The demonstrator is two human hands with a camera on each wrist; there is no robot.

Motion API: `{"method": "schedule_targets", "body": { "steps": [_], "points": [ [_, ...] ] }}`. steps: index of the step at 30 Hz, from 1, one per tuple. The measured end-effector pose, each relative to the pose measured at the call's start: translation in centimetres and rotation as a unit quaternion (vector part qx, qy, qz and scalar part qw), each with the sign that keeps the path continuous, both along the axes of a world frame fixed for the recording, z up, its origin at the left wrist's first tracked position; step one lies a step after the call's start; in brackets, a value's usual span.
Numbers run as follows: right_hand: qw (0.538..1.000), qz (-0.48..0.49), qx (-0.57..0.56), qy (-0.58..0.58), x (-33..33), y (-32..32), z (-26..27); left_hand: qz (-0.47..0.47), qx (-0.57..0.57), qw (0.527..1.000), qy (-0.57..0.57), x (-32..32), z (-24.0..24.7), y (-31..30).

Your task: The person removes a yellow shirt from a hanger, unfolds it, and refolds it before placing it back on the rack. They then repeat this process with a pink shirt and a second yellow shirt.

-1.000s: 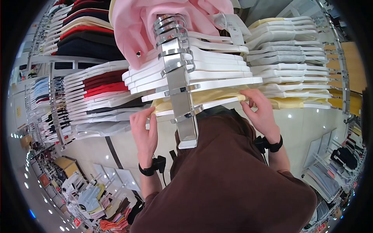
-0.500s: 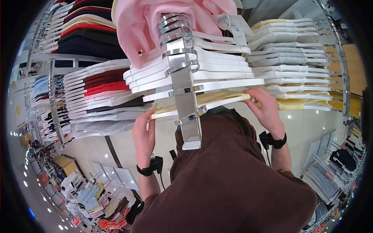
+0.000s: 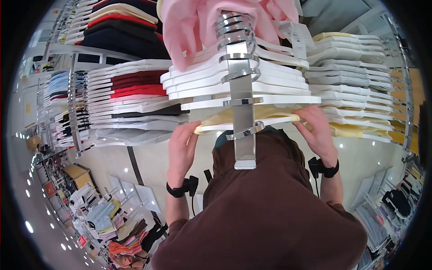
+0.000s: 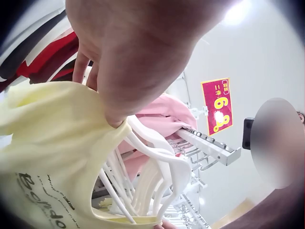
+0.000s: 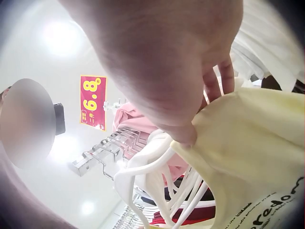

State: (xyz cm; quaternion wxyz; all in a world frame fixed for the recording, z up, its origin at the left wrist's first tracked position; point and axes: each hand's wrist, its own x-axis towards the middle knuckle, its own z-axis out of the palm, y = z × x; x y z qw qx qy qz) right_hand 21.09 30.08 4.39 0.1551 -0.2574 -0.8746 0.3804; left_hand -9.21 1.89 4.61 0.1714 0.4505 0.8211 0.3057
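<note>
A pale yellow T-shirt (image 3: 228, 118) with dark lettering on its front hangs on a white hanger (image 3: 252, 123), frontmost on a metal display arm (image 3: 244, 90). My left hand (image 3: 181, 146) pinches the shirt at one shoulder, its thumb on the fabric beside the neckline in the left wrist view. At the opposite shoulder my right hand (image 3: 318, 132) pinches the fabric the same way, thumb in front and fingers behind. In the right wrist view the hanger's white arm (image 5: 164, 162) shows inside the shirt's neck opening.
Right behind the shirt are several white hangers (image 3: 198, 87), then a pink garment (image 3: 182, 31). Racks of hanging clothes stand on both sides, with dark red tops (image 3: 137, 83) at left and grey ones (image 3: 360, 74) at right. A red price sign (image 4: 218, 106) hangs above.
The head view has swung so that the rack and hands sit further right in it. My right hand has slid slightly outward along the shirt's shoulder; both hands stay at the shirt.
</note>
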Motion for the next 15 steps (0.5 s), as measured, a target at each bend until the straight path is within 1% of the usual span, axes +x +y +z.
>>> {"method": "schedule_targets", "body": {
  "steps": [1, 3, 4, 5, 7, 8, 10, 11, 13, 15],
  "points": [
    [1.000, 0.000, -0.015, 0.002, 0.1, -0.1, -0.1, -0.004, 0.002, 1.000, -0.004, -0.2, -0.2, -0.2],
    [0.999, -0.007, -0.031, 0.006, 0.4, -0.1, -0.5, 0.011, 0.031, 0.996, -0.082, -0.6, -0.8, -0.6],
    [0.999, -0.008, -0.051, 0.016, 0.6, -0.1, -0.8, 0.033, 0.024, 0.991, -0.129, -0.6, -0.8, -0.8],
    [0.999, -0.012, -0.050, 0.012, 0.8, -0.1, -1.0, 0.029, 0.024, 0.990, -0.133, -0.8, -1.0, -0.8],
    [0.994, -0.016, -0.098, 0.035, 1.0, -0.1, -1.5, 0.060, 0.012, 0.974, -0.220, -1.0, -1.3, -0.9],
    [0.995, -0.017, -0.097, 0.035, 1.1, -0.1, -2.0, 0.062, 0.019, 0.969, -0.239, -1.0, -1.3, -0.8],
    [0.991, -0.019, -0.131, 0.031, 1.5, 0.0, -2.7, 0.062, 0.016, 0.966, -0.249, -1.4, -1.4, -0.9],
    [0.991, -0.021, -0.130, 0.031, 1.6, 0.0, -2.8, 0.063, 0.012, 0.964, -0.258, -1.6, -1.6, -0.9],
    [0.981, -0.054, -0.187, 0.017, 1.7, -0.2, -2.8, 0.075, 0.006, 0.960, -0.271, -2.0, -1.9, -1.1],
    [0.981, -0.058, -0.185, 0.021, 1.5, -0.1, -2.7, 0.087, 0.002, 0.955, -0.282, -2.1, -1.9, -1.0]
  ]
}}
